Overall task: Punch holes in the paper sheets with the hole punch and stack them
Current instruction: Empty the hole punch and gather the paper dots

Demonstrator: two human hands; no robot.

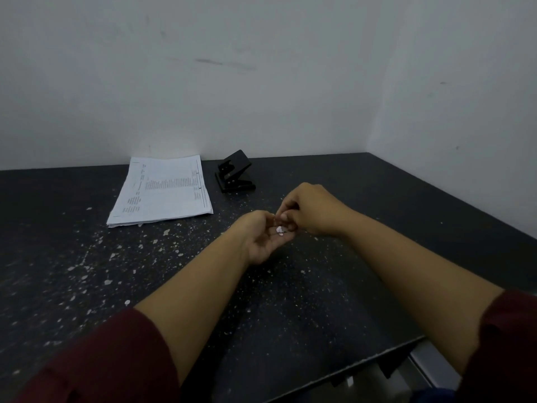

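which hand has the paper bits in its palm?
The left hand: palm up and cupped, with small white paper bits lying in it. The right hand is knuckles-up, fingertips pinched together over that palm.

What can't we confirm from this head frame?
- Paper stack: holes not visible; print too small to read; sheet count unclear.
- Hole punch: black on the dark table, slot detail lost.
- Right hand: fingertips curl down over the left hand, so its grip is hidden.
- White bits in the left palm: too small to identify.
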